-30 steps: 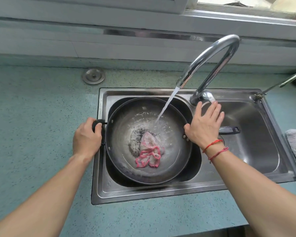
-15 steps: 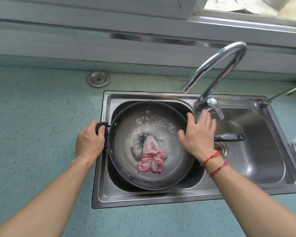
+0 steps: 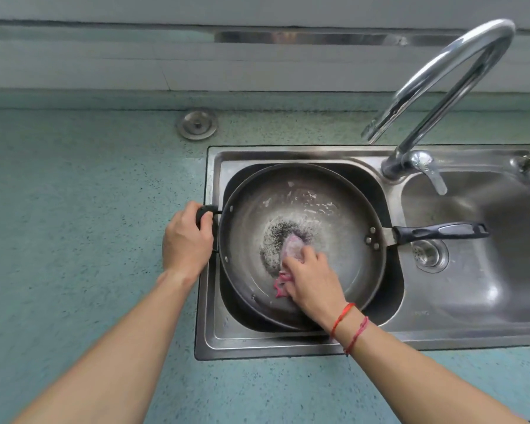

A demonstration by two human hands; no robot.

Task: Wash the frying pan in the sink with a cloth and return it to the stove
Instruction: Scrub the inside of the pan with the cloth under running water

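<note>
A dark round frying pan (image 3: 343, 234) sits in the left basin of the steel sink (image 3: 288, 154), holding a little water and a black speckled patch at its centre. Its long black handle (image 3: 441, 231) points right over the other basin. My left hand (image 3: 187, 240) grips the small black loop handle on the pan's left rim. My right hand (image 3: 311, 278) is inside the pan, fingers curled on a pink and white cloth (image 3: 291, 247) that lies against the pan's bottom; much of the cloth is hidden under the hand.
The chrome faucet (image 3: 441, 87) arches over the divider with no water running; its lever (image 3: 432, 175) points down right. A drain strainer (image 3: 429, 254) sits in the right basin. A round metal plug (image 3: 197, 123) lies on the teal counter (image 3: 74, 209) behind the sink.
The water stopped running. My right hand moved from the faucet lever down into the pan and took hold of the cloth. My left hand kept its grip on the loop handle.
</note>
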